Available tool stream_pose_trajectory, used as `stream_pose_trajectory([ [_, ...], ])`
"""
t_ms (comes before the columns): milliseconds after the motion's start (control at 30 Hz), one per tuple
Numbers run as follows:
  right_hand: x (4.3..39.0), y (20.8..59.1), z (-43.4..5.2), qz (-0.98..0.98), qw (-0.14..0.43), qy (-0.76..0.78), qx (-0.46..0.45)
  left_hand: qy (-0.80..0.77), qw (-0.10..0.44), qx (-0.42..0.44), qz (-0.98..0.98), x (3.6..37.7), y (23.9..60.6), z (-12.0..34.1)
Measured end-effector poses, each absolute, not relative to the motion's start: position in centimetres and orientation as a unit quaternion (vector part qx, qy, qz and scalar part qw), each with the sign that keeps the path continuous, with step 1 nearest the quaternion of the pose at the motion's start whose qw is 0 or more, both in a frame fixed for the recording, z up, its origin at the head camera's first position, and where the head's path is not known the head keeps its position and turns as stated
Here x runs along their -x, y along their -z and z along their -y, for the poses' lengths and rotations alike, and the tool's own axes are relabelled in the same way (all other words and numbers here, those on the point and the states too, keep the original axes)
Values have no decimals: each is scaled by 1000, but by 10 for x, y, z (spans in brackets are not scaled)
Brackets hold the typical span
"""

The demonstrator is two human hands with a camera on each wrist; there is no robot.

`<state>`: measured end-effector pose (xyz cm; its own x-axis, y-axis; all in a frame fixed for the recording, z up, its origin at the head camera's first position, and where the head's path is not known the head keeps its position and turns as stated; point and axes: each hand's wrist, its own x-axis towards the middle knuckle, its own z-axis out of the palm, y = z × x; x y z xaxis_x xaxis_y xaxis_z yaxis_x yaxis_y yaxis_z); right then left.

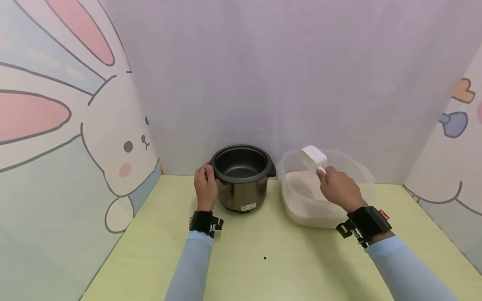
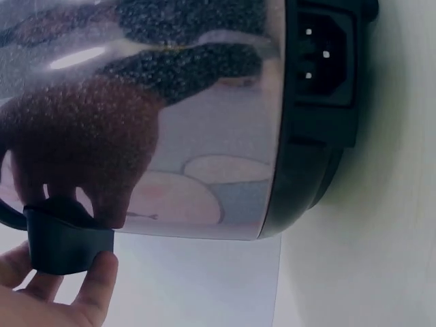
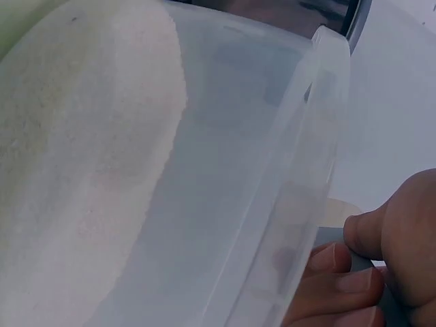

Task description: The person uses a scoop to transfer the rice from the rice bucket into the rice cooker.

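A dark rice cooker [image 1: 242, 192] with no lid stands at the back of the table, its inside dark and bare. My left hand [image 1: 206, 188] holds the side handle [image 2: 68, 242] of the cooker, fingertips against it in the left wrist view. To the right is a translucent plastic tub [image 1: 312, 219] partly filled with white rice [image 1: 305, 184]. Above the tub, my right hand [image 1: 342, 188] grips a white scoop [image 1: 313, 156] by its handle. What the scoop contains cannot be seen. In the right wrist view, the tub's wall [image 3: 225, 136] hides part of the fingers.
The pale yellow table [image 1: 241, 271] carries a small dark speck [image 1: 265, 258] near the front. A plain curtain [image 1: 241, 83] hangs right behind the cooker and tub. Panels with cartoon drawings stand at both sides. A power socket [image 2: 327, 54] shows low on the cooker.
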<state>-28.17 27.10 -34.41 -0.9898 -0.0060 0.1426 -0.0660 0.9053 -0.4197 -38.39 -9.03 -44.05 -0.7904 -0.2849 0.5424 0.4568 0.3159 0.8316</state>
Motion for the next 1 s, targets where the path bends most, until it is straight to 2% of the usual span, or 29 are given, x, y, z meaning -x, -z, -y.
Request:
stream_pose_trajectory([
  [267,294,347,-285,979,36,-201,-9,573,333,53,747,390,443,96],
  [600,303,348,-299,984,-4,-179,7,571,322,32,755,397,448,101],
  [1000,310,368,-307,986,-49,-158,24,627,229,-21,744,402,451,99],
])
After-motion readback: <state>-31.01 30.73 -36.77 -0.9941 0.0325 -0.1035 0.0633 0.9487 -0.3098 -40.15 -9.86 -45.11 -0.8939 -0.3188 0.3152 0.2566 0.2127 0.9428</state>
